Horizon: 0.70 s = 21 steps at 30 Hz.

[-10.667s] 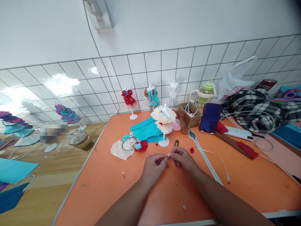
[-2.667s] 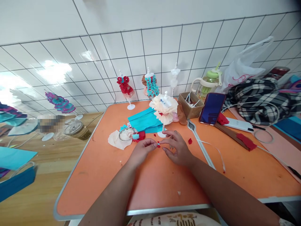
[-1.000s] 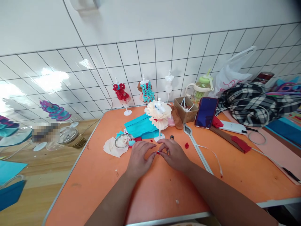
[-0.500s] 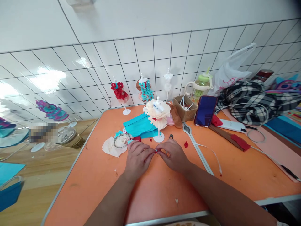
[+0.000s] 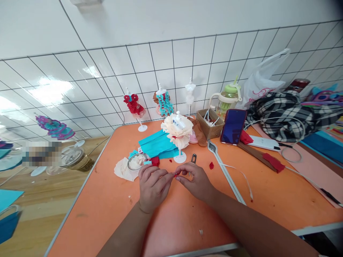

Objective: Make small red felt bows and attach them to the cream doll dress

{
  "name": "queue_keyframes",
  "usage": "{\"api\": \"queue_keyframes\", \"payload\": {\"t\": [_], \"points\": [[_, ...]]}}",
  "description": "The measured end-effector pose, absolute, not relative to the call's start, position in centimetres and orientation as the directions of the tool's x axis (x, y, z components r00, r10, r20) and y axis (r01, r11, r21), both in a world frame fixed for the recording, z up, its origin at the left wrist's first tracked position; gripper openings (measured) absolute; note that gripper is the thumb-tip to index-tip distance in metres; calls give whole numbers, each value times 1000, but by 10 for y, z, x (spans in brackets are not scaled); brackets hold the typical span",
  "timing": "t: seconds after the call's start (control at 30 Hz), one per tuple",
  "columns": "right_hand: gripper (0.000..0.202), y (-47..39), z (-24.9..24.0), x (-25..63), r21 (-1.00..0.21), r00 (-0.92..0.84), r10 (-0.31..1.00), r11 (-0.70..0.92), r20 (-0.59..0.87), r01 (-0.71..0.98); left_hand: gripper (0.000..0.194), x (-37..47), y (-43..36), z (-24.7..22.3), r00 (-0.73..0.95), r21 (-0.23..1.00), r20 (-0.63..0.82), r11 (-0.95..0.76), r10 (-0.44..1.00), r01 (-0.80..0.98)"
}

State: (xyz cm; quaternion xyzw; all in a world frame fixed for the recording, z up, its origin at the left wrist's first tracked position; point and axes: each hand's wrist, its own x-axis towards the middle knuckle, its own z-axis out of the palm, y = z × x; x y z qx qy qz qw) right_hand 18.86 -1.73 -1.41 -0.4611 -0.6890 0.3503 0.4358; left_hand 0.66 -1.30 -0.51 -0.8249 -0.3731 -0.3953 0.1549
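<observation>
My left hand [image 5: 155, 185] and my right hand [image 5: 195, 181] meet over the orange table, their fingertips pinching a tiny red scrap [image 5: 176, 175] that looks like crepe paper. Fingers hide most of the scrap. Just behind them stands a small white dress form in a ruffled cream paper dress [image 5: 180, 125]. A dark metal tool end [image 5: 193, 157] shows beyond my right fingers; its kind is hidden. Left of the form, a roll of clear tape [image 5: 137, 161] lies on cream paper [image 5: 122, 169]. Red folded paper [image 5: 155, 161] and turquoise crepe paper [image 5: 158, 144] lie close by.
Along the tiled wall stand a red-dressed form [image 5: 134, 107], a turquoise-dressed form [image 5: 164, 101] and a white form [image 5: 190, 92]. To the right are a cardboard box [image 5: 211, 125], a propped phone [image 5: 233, 126], a green-lidded bottle [image 5: 229, 98] and a grey strip [image 5: 227, 175].
Both hands have shifted slightly left and down in view, and the fingertips have changed their hold on the red scrap. More of the dark tool end shows. The camera view has moved a little.
</observation>
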Motion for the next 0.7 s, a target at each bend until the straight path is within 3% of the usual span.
{"api": "queue_keyframes", "payload": {"t": [0.17,0.4,0.6,0.7], "points": [[17,-19,-14,188,-978,-211,970,155,123,143,23,9,-15,0,419,-17,797,-677,435,736],[20,-16,-12,189,-998,-279,960,-43,-31,-38,15,10,-10,-3,433,48,751,-695,498,717],[34,-16,-12,190,-983,-287,957,-8,45,-181,17,10,-14,-5,410,89,780,-733,472,674],[27,-16,-11,192,-989,-232,964,109,129,-97,18,9,-14,-5,365,165,784,-736,501,657]]}}
